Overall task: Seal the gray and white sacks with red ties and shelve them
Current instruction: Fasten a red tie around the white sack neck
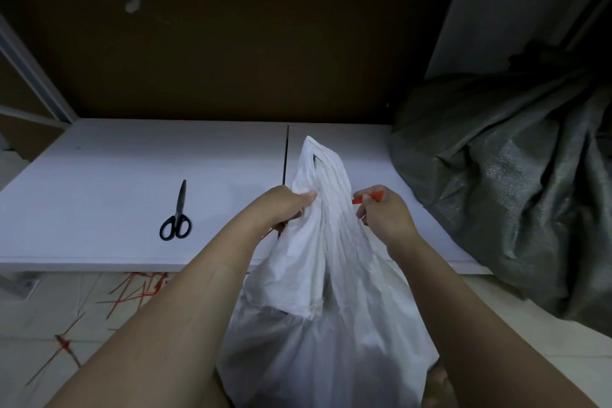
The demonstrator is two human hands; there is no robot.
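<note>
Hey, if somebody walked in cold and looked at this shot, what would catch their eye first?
Probably the white sack at center, its gathered neck gripped by the left hand while the right hand pinches a red tie beside it. Next, the bulky gray sack slumped on the right end of the white shelf, and black scissors lying on the shelf at left.
</note>
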